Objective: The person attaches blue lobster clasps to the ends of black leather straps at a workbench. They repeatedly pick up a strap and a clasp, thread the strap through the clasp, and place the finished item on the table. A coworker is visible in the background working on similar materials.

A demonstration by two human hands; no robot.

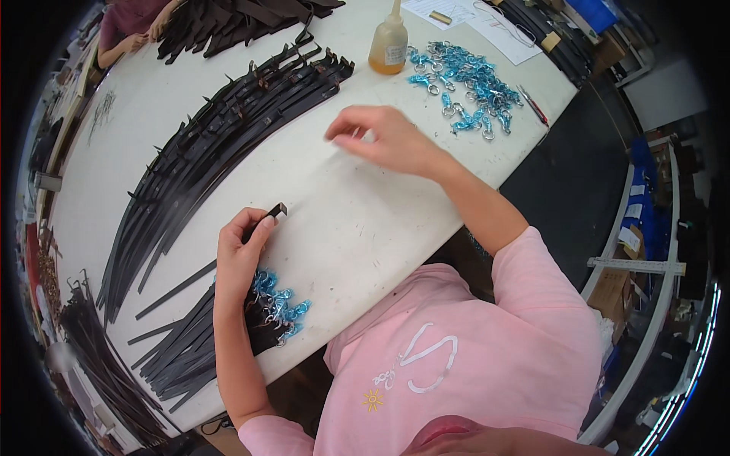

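My left hand (245, 247) is closed around a dark strap (276, 213), whose folded end sticks out past the thumb. The strap's long tail (179, 290) runs down to the left behind that hand. Over the middle of the white table hangs my right hand (384, 140), slightly blurred, its fingers loosely curved with a gap to the thumb and nothing visible in them. Beneath my left forearm lies a bundle of dark straps (182, 365) with blue-wrapped metal clasps (281, 300) at their near ends.
A long row of dark straps (220, 144) spans the table (342, 235). Farther back stand a bottle of amber liquid (388, 47) and a pile of blue-wrapped clasps (475, 80), with a red pen (534, 106) beside it. Another person's hands (144, 36) are at the far left.
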